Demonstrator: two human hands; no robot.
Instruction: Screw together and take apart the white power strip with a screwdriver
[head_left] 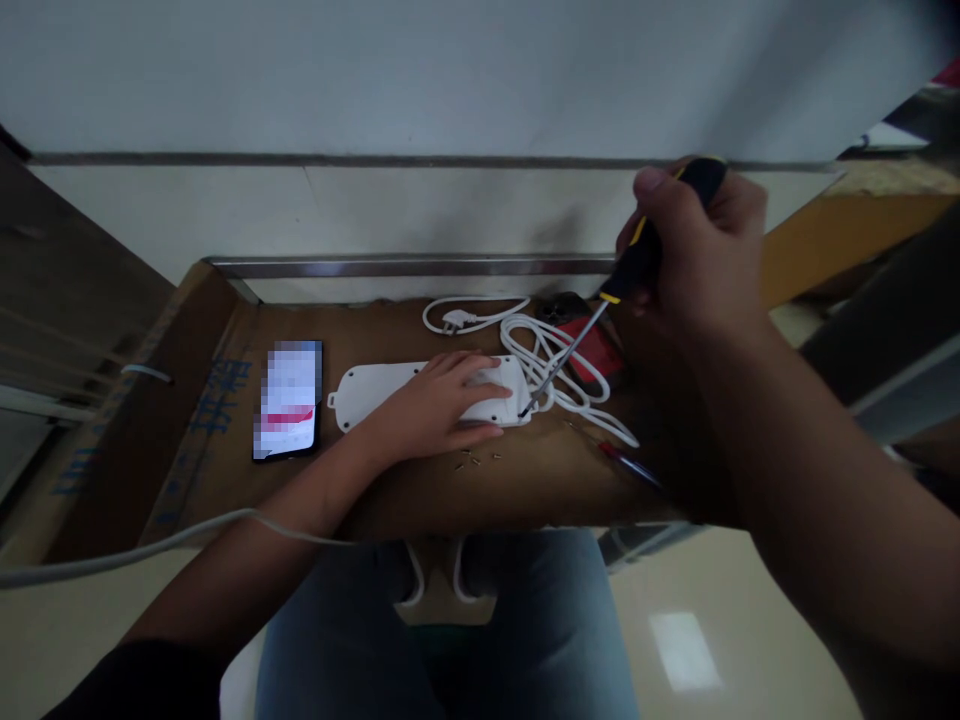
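Note:
My left hand lies across a white power strip, fingers spread and pressed down on its right half. The strip rests face down, with small screw holes along its edge. Raised above the right side, my right hand is wrapped round the dark handle of a screwdriver with yellow trim. Its metal shaft slants down to the left, and the tip meets the strip's lower right corner. Several small screws are scattered just in front of the strip. A coiled white cord runs behind and to the right, ending in a plug.
On the brown cardboard surface, a lit phone lies to the left. A red and black object sits under the cord. A thin tool with a red and blue handle lies near the front right. A white panel rises behind.

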